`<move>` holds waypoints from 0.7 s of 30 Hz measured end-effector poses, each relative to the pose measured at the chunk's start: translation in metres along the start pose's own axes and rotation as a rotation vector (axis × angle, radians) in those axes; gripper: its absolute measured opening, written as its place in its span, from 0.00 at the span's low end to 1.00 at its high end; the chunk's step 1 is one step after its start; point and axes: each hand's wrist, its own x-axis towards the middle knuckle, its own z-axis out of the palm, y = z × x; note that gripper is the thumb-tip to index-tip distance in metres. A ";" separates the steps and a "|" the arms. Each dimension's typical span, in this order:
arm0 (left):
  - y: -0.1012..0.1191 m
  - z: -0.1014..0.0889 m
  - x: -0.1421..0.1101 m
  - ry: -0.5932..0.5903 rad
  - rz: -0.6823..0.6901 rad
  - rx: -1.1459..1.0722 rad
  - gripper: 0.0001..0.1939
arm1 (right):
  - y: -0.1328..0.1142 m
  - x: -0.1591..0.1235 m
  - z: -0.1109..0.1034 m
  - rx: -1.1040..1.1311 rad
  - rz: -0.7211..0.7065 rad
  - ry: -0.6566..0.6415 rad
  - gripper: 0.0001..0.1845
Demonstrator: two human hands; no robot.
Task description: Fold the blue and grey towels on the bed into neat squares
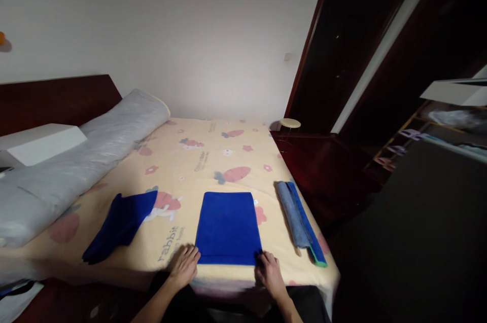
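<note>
A blue cloth (229, 226), like a small towel, lies spread flat on the bed in front of me, with a narrow folded strip along its near edge. My left hand (185, 263) is at the near left corner, its bent fingers closed on the edge. At the near right corner, my right hand (270, 271) pinches the cloth with curled fingers. The fingertips of both hands are partly hidden. To the left lies a second blue cloth (122, 221), crumpled. On the right, a rolled grey-blue cloth (293, 214) rests beside a blue strip with a green end.
The bed (205, 160) has a cream sheet with carrot and rabbit prints. A long grey roll (125, 122) and a white box (47, 143) lie toward the headboard (57, 95). A round stool (289, 123) stands beyond the bed, and a rack (411, 135) is at right.
</note>
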 end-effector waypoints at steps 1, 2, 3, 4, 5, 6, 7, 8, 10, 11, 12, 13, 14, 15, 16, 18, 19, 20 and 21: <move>0.000 0.001 0.001 0.005 0.000 0.002 0.26 | 0.001 0.000 -0.001 0.002 -0.006 -0.006 0.21; 0.000 0.002 0.001 0.009 0.001 0.005 0.25 | 0.001 -0.001 -0.002 0.004 -0.013 -0.010 0.23; 0.000 0.002 0.002 0.011 0.003 0.007 0.25 | 0.001 -0.002 -0.002 0.007 -0.020 -0.011 0.24; 0.000 0.003 0.002 0.011 0.003 0.009 0.26 | 0.001 -0.003 -0.003 0.009 -0.028 -0.012 0.25; 0.000 0.004 0.003 0.013 0.002 0.008 0.26 | 0.001 -0.005 -0.003 0.009 -0.036 -0.011 0.26; 0.000 0.004 0.003 0.016 0.003 0.004 0.26 | 0.002 -0.006 -0.004 0.006 -0.044 -0.010 0.26; -0.001 0.005 0.002 0.019 0.004 -0.002 0.27 | 0.002 -0.007 -0.004 0.001 -0.053 -0.009 0.25; -0.001 0.005 0.002 0.021 0.005 -0.009 0.27 | 0.002 -0.008 -0.004 -0.007 -0.063 -0.008 0.24; -0.001 0.003 0.000 0.018 0.008 -0.013 0.27 | 0.003 -0.009 -0.004 -0.029 -0.082 0.000 0.22; -0.001 0.002 -0.001 0.013 0.010 -0.010 0.27 | 0.003 -0.008 -0.004 -0.042 -0.092 0.006 0.20; 0.000 0.000 -0.001 0.009 0.010 -0.010 0.26 | 0.002 -0.007 -0.004 -0.054 -0.101 0.010 0.19; 0.001 -0.004 -0.002 0.009 0.010 -0.014 0.25 | 0.002 -0.006 -0.005 -0.068 -0.110 0.012 0.18; 0.002 -0.007 -0.002 0.011 0.011 -0.022 0.24 | 0.001 -0.004 -0.005 -0.086 -0.115 0.011 0.18; 0.003 -0.011 -0.001 0.017 0.011 -0.033 0.23 | 0.000 -0.002 -0.006 -0.109 -0.116 0.008 0.17; 0.004 -0.016 0.000 0.024 0.007 -0.045 0.22 | -0.002 0.001 -0.007 -0.135 -0.111 0.001 0.15; 0.005 -0.024 0.004 0.038 -0.008 -0.065 0.20 | -0.005 0.007 -0.008 -0.201 -0.079 -0.015 0.12; 0.005 -0.028 0.007 0.042 -0.020 -0.072 0.19 | -0.007 0.011 -0.008 -0.232 -0.058 -0.021 0.10; 0.005 -0.031 0.010 0.044 -0.035 -0.082 0.18 | -0.008 0.016 -0.008 -0.258 -0.039 -0.025 0.09; 0.005 -0.034 0.013 0.043 -0.052 -0.092 0.17 | -0.009 0.020 -0.008 -0.276 -0.024 -0.026 0.08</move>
